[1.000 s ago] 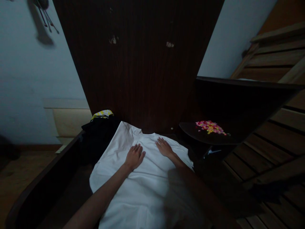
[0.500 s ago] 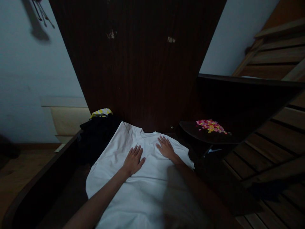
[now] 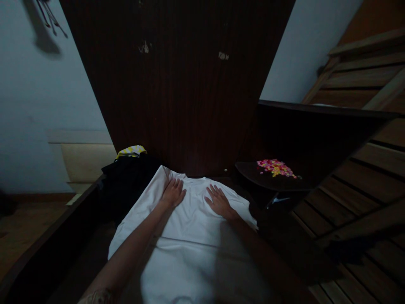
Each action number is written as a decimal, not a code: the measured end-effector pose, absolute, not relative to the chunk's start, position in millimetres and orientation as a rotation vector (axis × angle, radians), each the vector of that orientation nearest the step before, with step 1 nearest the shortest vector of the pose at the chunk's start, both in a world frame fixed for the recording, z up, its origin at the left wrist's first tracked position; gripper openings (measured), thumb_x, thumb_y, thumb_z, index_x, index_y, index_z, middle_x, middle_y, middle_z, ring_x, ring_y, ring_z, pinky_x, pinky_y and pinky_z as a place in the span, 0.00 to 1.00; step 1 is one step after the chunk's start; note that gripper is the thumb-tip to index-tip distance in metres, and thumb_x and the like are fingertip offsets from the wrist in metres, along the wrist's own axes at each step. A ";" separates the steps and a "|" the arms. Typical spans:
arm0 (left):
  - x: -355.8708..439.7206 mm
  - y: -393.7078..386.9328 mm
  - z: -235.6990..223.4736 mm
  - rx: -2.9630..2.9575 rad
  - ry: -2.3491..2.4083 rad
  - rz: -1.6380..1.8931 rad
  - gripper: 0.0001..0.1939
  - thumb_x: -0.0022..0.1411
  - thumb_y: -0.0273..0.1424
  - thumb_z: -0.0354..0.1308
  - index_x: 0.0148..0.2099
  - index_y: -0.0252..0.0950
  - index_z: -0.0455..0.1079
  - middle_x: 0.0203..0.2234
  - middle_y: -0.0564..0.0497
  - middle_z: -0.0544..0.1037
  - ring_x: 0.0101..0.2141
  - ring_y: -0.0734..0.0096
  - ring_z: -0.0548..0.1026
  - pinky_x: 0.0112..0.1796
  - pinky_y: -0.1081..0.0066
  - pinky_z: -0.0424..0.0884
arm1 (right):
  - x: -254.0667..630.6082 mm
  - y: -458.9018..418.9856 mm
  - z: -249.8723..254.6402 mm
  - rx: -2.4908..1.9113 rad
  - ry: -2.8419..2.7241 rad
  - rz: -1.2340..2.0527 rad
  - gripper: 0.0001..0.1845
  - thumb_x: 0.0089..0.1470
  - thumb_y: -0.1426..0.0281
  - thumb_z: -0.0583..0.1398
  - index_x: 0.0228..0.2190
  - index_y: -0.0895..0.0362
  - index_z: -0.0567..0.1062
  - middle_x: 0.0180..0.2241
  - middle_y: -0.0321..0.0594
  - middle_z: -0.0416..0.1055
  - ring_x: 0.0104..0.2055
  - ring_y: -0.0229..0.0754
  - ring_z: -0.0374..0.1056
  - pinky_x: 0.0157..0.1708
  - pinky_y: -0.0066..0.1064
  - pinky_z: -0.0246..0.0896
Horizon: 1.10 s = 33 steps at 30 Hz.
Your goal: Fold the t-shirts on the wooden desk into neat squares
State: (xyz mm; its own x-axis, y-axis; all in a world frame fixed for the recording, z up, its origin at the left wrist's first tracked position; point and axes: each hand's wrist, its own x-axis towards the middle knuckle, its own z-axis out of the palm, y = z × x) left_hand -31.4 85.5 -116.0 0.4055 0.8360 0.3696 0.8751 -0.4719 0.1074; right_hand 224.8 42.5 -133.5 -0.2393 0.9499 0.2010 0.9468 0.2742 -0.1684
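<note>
A white T-shirt [image 3: 190, 236] lies spread flat on a dark surface in front of me, its collar at the far end by the dark wooden panel. My left hand [image 3: 172, 193] lies flat on the shirt near the collar's left side, fingers stretched out. My right hand [image 3: 218, 201] rests flat on the shirt to the right of the collar, fingers spread. Neither hand holds anything.
A heap of dark clothes [image 3: 126, 179] with a yellow-and-white piece [image 3: 131, 150] on top lies left of the shirt. A dark round tray [image 3: 268, 177] with small pink and yellow bits [image 3: 275, 167] stands at the right. Wooden slats [image 3: 357, 185] run along the right side.
My left hand has slid forward along the shirt to the collar's left side. My right hand has hardly moved. The view has shifted slightly.
</note>
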 end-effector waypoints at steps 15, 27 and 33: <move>-30.0 91.7 -116.3 -2.577 -1.591 -0.528 0.26 0.63 0.32 0.49 0.61 0.31 0.63 0.59 0.36 0.68 0.62 0.49 0.63 0.60 0.49 0.57 | 305.1 64.0 -81.2 -2.197 -2.116 0.008 0.15 0.59 0.69 0.57 0.44 0.62 0.78 0.46 0.55 0.75 0.51 0.51 0.70 0.48 0.35 0.61; 88.4 49.3 -120.7 -2.994 -1.160 -0.409 0.32 0.69 0.47 0.42 0.70 0.38 0.53 0.65 0.42 0.61 0.66 0.53 0.55 0.62 0.53 0.53 | 253.4 101.5 -1.8 -2.255 -2.195 0.275 0.17 0.62 0.66 0.54 0.46 0.59 0.77 0.49 0.53 0.75 0.50 0.48 0.72 0.39 0.28 0.62; 79.6 54.8 -125.7 -3.041 -1.212 -0.293 0.36 0.68 0.53 0.39 0.72 0.43 0.45 0.69 0.46 0.52 0.68 0.48 0.48 0.63 0.41 0.41 | 260.2 109.3 35.4 -2.242 -2.346 0.503 0.15 0.49 0.64 0.66 0.36 0.62 0.81 0.38 0.49 0.79 0.39 0.45 0.74 0.30 0.25 0.61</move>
